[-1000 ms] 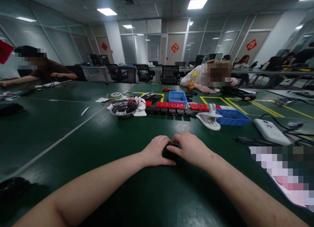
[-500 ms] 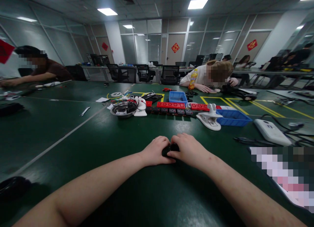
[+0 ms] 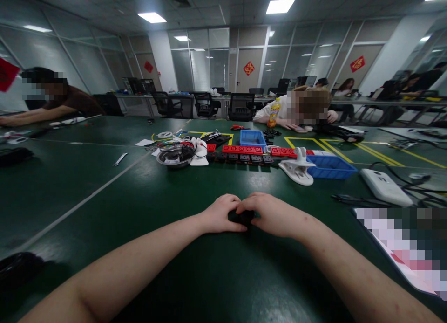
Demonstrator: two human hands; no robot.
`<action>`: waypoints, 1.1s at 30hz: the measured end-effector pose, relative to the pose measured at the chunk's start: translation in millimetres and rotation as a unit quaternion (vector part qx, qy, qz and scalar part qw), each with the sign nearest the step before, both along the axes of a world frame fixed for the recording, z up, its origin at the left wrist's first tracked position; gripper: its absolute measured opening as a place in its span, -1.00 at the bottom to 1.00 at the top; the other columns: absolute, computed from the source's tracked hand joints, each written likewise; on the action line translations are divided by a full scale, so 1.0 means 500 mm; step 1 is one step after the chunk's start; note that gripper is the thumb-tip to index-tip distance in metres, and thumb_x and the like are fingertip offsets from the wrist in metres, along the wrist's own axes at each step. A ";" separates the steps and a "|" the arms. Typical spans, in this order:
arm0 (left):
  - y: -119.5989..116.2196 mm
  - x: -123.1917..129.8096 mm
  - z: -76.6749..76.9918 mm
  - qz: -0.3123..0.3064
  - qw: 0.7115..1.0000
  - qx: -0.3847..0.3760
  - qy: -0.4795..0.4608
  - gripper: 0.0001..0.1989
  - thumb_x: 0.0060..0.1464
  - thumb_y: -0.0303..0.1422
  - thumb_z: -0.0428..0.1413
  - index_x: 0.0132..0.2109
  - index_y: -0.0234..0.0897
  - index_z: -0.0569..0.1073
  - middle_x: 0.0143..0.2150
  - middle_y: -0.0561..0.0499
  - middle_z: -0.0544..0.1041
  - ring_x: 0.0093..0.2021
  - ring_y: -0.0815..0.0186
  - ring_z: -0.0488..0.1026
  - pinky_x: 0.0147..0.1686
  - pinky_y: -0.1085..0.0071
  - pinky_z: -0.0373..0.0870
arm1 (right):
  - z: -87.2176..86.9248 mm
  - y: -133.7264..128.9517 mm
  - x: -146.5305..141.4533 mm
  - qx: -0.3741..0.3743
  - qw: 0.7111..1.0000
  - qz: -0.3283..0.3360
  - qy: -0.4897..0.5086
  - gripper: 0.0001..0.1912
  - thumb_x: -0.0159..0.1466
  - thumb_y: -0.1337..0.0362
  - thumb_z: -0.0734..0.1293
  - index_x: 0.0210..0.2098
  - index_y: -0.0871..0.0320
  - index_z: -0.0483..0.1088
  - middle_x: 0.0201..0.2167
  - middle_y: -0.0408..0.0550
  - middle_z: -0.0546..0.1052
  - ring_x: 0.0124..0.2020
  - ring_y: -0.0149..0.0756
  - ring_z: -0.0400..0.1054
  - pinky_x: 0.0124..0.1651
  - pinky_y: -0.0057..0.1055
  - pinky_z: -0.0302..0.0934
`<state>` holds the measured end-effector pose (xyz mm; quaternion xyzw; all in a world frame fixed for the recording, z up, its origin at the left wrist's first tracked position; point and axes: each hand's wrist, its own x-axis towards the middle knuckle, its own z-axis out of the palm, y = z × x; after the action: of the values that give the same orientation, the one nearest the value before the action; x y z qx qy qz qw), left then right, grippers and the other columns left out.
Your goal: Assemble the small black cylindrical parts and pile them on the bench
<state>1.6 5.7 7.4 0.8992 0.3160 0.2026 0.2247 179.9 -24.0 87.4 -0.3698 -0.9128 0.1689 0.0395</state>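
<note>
A small black object [image 3: 246, 216] lies between my two hands, low over the green table [image 3: 167, 192]; its shape is mostly hidden by my fingers. My left hand [image 3: 222, 214] grips it from the left, thumb below and fingers above. From the right, my right hand [image 3: 268, 214] curls its fingers over the top of the same object, with the thumb at its near right side. The fingertips of both hands meet above it.
Beyond my hands stand red and black socket strips [image 3: 242, 149], a metal bowl with cables [image 3: 174, 162], a white clamp [image 3: 298, 169] and a blue bin [image 3: 330, 167]. A wrench [image 3: 120, 159] lies left. A white box [image 3: 386, 187] sits right. A person leans over the far side.
My right hand's fingers have shifted left over the top of the black object, and its thumb has moved right. My left hand has barely moved.
</note>
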 end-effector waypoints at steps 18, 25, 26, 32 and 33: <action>-0.009 0.009 -0.001 0.021 0.999 0.033 0.002 -0.39 -0.26 -0.07 0.27 -0.05 -0.19 0.32 -0.05 -0.02 0.38 0.00 0.13 0.28 0.03 0.19 0.16 | -0.011 -0.002 -0.026 0.127 0.974 -0.178 -0.050 -0.68 0.17 0.01 0.25 -0.41 0.16 0.36 -0.43 -0.04 0.46 -0.41 -0.24 0.34 -0.44 -0.44 0.08; -0.016 0.013 0.002 0.053 0.996 0.062 0.020 -0.40 -0.25 -0.02 0.23 -0.09 -0.23 0.29 -0.10 -0.03 0.39 -0.07 0.14 0.32 0.05 0.12 0.11 | -0.009 -0.016 -0.036 0.126 0.963 -0.218 -0.096 -0.73 0.09 0.05 0.33 -0.40 0.15 0.38 -0.41 -0.04 0.48 -0.39 -0.22 0.37 -0.46 -0.43 0.08; -0.017 0.013 0.001 0.055 0.996 0.068 0.024 -0.40 -0.24 -0.01 0.22 -0.09 -0.22 0.29 -0.10 -0.03 0.39 -0.07 0.14 0.32 0.08 0.10 0.07 | -0.009 -0.016 -0.037 0.118 0.962 -0.225 -0.098 -0.74 0.09 0.07 0.34 -0.40 0.15 0.38 -0.40 -0.05 0.48 -0.38 -0.22 0.37 -0.46 -0.44 0.08; -0.028 0.018 0.006 0.099 0.987 0.113 0.049 -0.41 -0.25 0.10 0.16 -0.19 -0.25 0.35 -0.21 -0.01 0.40 -0.12 0.16 0.33 0.07 0.12 0.08 | -0.012 -0.020 -0.043 0.099 0.960 -0.243 -0.094 -0.76 0.08 0.09 0.35 -0.39 0.14 0.37 -0.39 -0.07 0.48 -0.39 -0.26 0.38 -0.50 -0.48 0.06; -0.030 0.019 0.009 0.115 0.985 0.120 0.054 -0.42 -0.27 0.13 0.15 -0.24 -0.26 0.36 -0.24 -0.01 0.40 -0.15 0.16 0.34 0.04 0.13 0.11 | -0.012 -0.021 -0.043 0.099 0.960 -0.247 -0.090 -0.76 0.08 0.09 0.36 -0.39 0.14 0.37 -0.39 -0.07 0.48 -0.39 -0.26 0.38 -0.50 -0.48 0.06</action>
<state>11.2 -9.2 12.0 0.8871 0.4021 0.2144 0.0732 158.4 -34.2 81.3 -0.5915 -0.8051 0.0288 0.0336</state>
